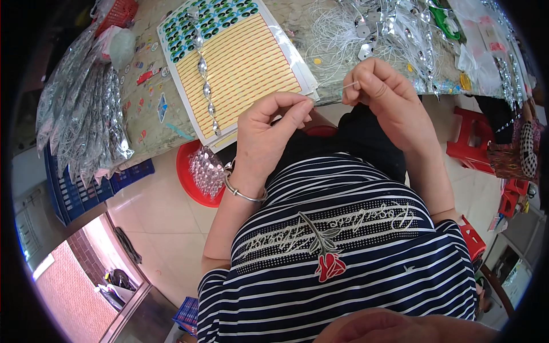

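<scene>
My left hand (269,134), a silver bangle (246,194) at its wrist, is closed in a pinch by the near right corner of a stack of sticker sheets (237,63). What lies between its fingertips is too small to make out. Farther right, my right hand (392,100) pinches a short, thin whitish thread (350,85) just off the table's front edge. A strand of twisted silver foil (202,67) runs lengthwise over the sheets, which carry yellow strips and green-blue oval stickers.
Bundled silver strands (86,108) hang off the worktable (146,63) at left. Loose white threads (337,34) and silver pieces (394,28) lie at the back right. Below are a red basin (186,171), a blue crate (74,194) and a red stool (472,137).
</scene>
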A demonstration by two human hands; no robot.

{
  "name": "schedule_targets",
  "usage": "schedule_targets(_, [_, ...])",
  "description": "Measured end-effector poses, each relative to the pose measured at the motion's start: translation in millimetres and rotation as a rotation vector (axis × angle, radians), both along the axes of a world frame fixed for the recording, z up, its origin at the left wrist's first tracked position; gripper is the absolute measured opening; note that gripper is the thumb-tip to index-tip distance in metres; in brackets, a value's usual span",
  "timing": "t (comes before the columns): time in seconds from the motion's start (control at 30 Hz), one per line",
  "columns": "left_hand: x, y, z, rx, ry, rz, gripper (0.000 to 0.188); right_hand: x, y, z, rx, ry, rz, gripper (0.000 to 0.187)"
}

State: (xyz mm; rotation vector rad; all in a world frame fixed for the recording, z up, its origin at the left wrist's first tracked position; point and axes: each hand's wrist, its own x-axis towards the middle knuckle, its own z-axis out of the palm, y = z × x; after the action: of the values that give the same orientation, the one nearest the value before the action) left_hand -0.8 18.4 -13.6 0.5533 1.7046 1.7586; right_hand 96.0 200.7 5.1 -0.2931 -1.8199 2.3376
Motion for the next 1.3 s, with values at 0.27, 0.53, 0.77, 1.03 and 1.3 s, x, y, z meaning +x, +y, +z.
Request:
schedule_targets(0.27, [5,1,3,0.041,0.007,0.075,0.012,-8,-23,6,0.379,0.087,-0.016,0.007])
schedule_targets(0.53, [5,0,2,0.154,-0.215,0.053,0.013,-12,-33,-5,1.185,0.405,-0.053,0.018])
schedule_targets(0.77, [5,-2,5,0.176,-0.189,0.043,0.012,-6,-31,5,1.131,0.324,-0.092,0.011])
schedule_targets(1.03, [7,-2,4,0.089,-0.079,-0.051,0.009,-5,-23,-10,0.503,0.061,0.001,0.01])
schedule_targets(1.3, [8,-2,-2,0.088,-0.146,-0.061,0.01,-14,-27,-10,0.342,0.007,0.026,0.009])
